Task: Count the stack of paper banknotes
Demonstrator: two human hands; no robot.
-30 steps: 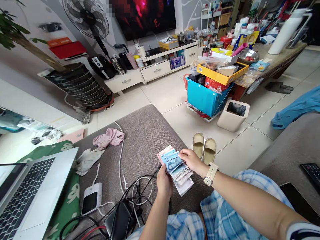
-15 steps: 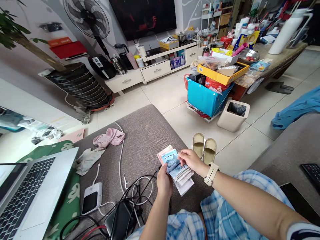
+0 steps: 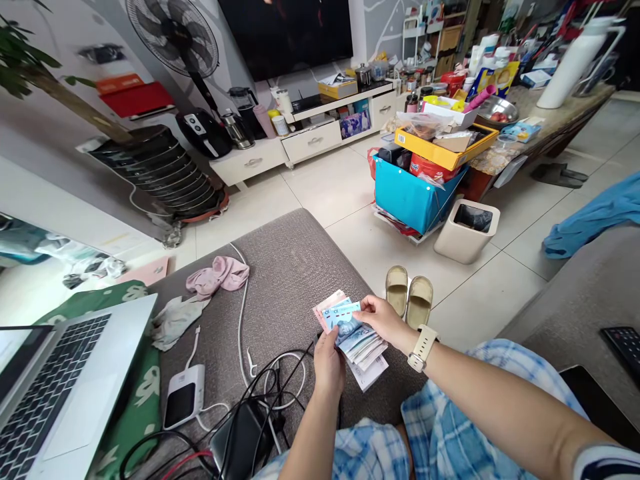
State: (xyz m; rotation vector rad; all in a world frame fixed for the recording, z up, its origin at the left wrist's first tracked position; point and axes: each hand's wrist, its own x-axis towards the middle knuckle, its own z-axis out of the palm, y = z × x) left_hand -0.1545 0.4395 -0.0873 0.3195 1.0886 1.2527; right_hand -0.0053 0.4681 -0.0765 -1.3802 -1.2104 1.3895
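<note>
A fanned stack of banknotes [image 3: 353, 337], blue and pink on top, is held low in the middle of the view above the grey sofa seat [image 3: 290, 267]. My left hand [image 3: 327, 363] grips the stack from below, thumb on top. My right hand [image 3: 385, 320], with a pale watch [image 3: 421, 348] on its wrist, pinches the upper edge of the top blue note between thumb and fingers.
An open laptop [image 3: 60, 387] lies at the left on a green cloth. A white charger [image 3: 184, 399], cables and a dark power bank [image 3: 240, 440] sit near my left arm. Slippers [image 3: 409, 293], a beige bin [image 3: 466, 230] and a blue box [image 3: 413, 197] stand on the tiled floor.
My right fingers have shifted along the top note, lifting its edge slightly. The stack and my left hand stay in place. The television screen has gone dark.
</note>
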